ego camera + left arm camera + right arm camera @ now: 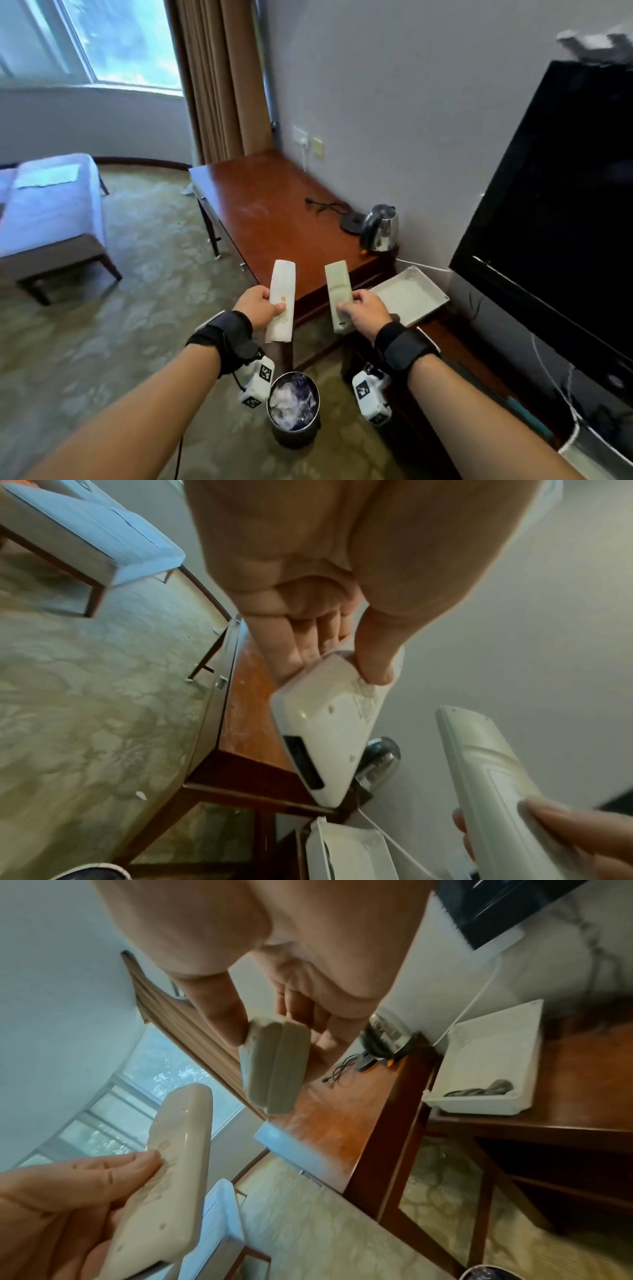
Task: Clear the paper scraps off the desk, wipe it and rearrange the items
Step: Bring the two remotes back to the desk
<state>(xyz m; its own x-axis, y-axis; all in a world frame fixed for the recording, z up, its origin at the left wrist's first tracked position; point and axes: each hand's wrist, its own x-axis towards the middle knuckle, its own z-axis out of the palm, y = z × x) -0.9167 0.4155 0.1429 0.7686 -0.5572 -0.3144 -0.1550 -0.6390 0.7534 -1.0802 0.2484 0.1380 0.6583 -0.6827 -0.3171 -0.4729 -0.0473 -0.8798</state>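
Head view: the left grip (258, 306) closes round a white remote (281, 298), the right grip (366, 310) round a grey remote (338, 286), both held at the bench's (270, 209) near corner. Kettle (380, 228) and cord (325, 205) sit along its wall edge.

We read no words: print on the white remote (281, 294) in our left hand (255, 306) and the grey remote (337, 284) in our right hand (368, 311) is blurred; the wrist tags (266, 372) bear only patterns.
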